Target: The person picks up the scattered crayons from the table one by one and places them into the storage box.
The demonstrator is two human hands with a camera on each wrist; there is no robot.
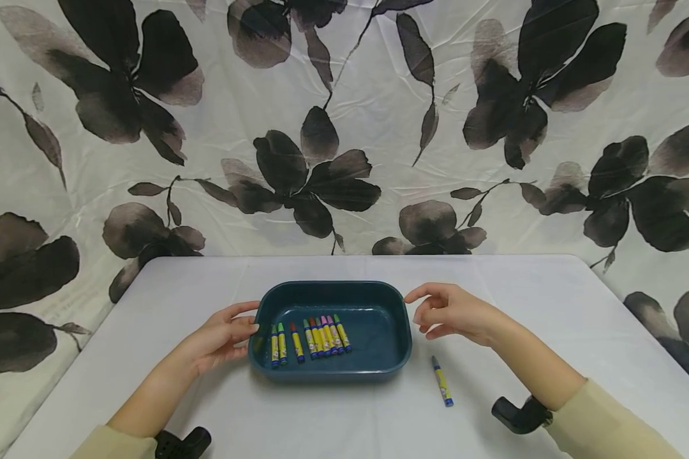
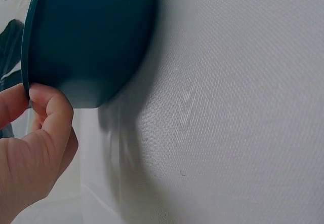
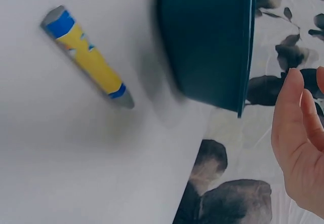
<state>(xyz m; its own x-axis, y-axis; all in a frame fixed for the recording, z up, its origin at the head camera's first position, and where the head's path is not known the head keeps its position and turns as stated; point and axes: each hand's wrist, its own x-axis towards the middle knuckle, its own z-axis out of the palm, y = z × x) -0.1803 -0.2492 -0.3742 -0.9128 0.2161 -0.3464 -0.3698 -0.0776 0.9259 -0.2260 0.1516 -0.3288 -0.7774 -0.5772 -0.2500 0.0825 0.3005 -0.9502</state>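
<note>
A dark teal rectangular tray [image 1: 379,341] sits on the white table with several crayons [image 1: 342,335] inside, grouped toward its left and middle. At the tray's left end, my left hand [image 1: 218,338] pinches the rim between thumb and fingers; the left wrist view shows this grip on the tray wall [image 2: 96,36] closely. My right hand [image 1: 459,312] hovers by the right end, fingers loosely bent and holding nothing. Its index fingertip is close to the rim; whether it touches cannot be told. A single grey-tipped crayon [image 3: 93,59] in a yellow and blue wrapper lies on the table below that hand.
The table [image 1: 321,421] wears a white cloth. Behind its far edge hangs a white curtain [image 1: 402,191] with dark floral print. A black wrist device [image 1: 519,414] is strapped to the right wrist, another [image 1: 184,443] to the left.
</note>
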